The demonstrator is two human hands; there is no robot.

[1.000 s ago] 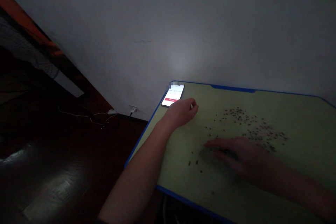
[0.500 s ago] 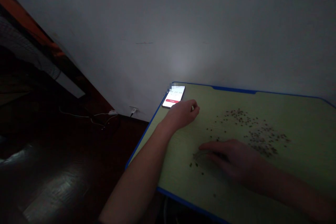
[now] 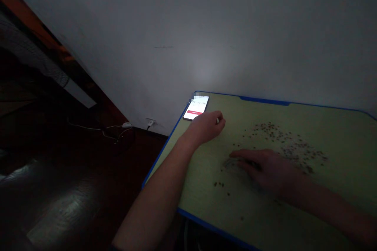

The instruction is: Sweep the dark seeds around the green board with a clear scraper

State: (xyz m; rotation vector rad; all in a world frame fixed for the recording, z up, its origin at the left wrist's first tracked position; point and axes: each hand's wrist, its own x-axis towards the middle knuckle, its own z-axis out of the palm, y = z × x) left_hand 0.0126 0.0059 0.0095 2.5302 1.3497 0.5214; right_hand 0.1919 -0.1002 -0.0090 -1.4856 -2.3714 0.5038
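Note:
My left hand (image 3: 207, 125) rests on the table (image 3: 203, 188) just in front of a lit phone (image 3: 196, 108), its fingers curled in. Whatever those fingers may hold is too dim to make out. Low over the tabletop, my right hand (image 3: 265, 166) grips a clear, rounded object (image 3: 232, 164) between thumb and fingers; its kind does not show, and the hand covers part of it. Many small dark pieces (image 3: 300, 151) lie scattered beyond my right hand. A few more small pieces (image 3: 219, 184) are on the near side of the clear object.
A pale wall (image 3: 250, 39) stands behind the table, whose rim is blue (image 3: 263, 101). Down to the left is a dark, shiny floor (image 3: 64, 204) with white cables (image 3: 113, 128) and a plug at a wall socket (image 3: 150, 123). A fan (image 3: 55, 68) stands at far left.
My right hand has shifted slightly away from me and to the right with the clear object. My left hand stays by the phone.

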